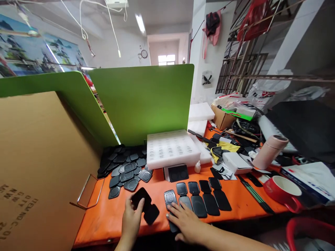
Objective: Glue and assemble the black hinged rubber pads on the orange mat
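My left hand (133,214) grips a flat black two-part piece (144,200), a larger rounded square joined to a smaller one, held tilted over the orange tabletop. Thumb and fingers close on its larger part. My right hand (187,223) lies palm down with its fingers stretched over the lower part of another two-part piece (170,197), whose upper part has a round mesh pattern. To the right of it stretches a row of several similar black pieces (199,205), each with a small upper and larger lower part. A heap of such pieces (128,170) lies behind my left hand.
A white foam block (171,150) rests on dark sheets near a small dropper bottle (198,167). On the right stand a red mug (281,191) and a pink tumbler (270,151). A green partition (141,101) rises behind; a cardboard box (31,157) and wire stand (90,191) are left.
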Available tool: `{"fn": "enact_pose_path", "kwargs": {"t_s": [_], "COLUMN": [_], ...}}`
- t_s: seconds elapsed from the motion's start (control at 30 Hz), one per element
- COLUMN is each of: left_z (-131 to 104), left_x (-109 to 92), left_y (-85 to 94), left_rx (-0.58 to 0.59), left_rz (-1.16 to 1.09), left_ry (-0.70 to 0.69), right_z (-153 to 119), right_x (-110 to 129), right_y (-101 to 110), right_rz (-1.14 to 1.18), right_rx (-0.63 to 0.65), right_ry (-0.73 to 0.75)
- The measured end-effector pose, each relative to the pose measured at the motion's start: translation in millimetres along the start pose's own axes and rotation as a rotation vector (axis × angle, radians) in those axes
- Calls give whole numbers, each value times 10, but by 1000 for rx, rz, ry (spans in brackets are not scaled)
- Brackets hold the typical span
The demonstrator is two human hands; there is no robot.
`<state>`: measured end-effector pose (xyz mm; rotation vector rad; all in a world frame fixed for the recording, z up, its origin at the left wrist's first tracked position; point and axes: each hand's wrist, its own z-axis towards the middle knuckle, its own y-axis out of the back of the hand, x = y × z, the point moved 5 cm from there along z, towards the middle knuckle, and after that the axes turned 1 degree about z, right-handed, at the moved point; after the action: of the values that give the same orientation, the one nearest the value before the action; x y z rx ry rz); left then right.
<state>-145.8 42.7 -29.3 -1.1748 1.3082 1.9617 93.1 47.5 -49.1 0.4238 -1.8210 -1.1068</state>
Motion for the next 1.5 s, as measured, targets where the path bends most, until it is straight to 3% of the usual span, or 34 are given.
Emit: {"fn": "enact_pose_path", "kwargs": {"t_s": [0.1, 0.27, 0.4, 0.53, 0.6, 0.7, 0.8, 0.93, 1.1, 1.33, 1.43, 1.5], "left_z": [150, 104, 32, -34, -121, -322, -475, -507, -500, -495, -494, -493], "left_x": [13, 126, 95, -84, -212, -361, -414, -395, -384, -449, -444, -430], "left_y": [-189, -547, -635, -698, -818, -1095, -1275, -1310, -1282, -1244, -1253, -1267], "left_rx": [27, 32, -16, 20, 123, 406, 599, 638, 616, 604, 594, 595], "left_rz": [-39, 391, 627, 701, 699, 683, 686, 733, 740, 715, 728, 743], "left_ry": [-26, -175, -285, -375, -452, -558, -560, -501, -461, -452, -466, -465], "right_z": [42, 79, 128, 53, -65, -276, -403, -403, -261, -376, -518, -541], "right_x": [-39, -74, -48, -12, -97, -312, -406, -392, -423, -367, -219, -211], "right_y": [-52, -138, -159, 0, 125, 225, 207, 226, 357, 171, 484, 880], "right_rz": [21, 34, 30, 20, 2, -24, -41, -44, -32, -133, -55, 33], "right_rx": [-38, -75, -91, -116, -130, -95, -73, -124, -19, 40, -65, -199], "right_ry": [-38, -43, -80, -82, -160, -343, -355, -301, -281, -171, -56, -127]}}
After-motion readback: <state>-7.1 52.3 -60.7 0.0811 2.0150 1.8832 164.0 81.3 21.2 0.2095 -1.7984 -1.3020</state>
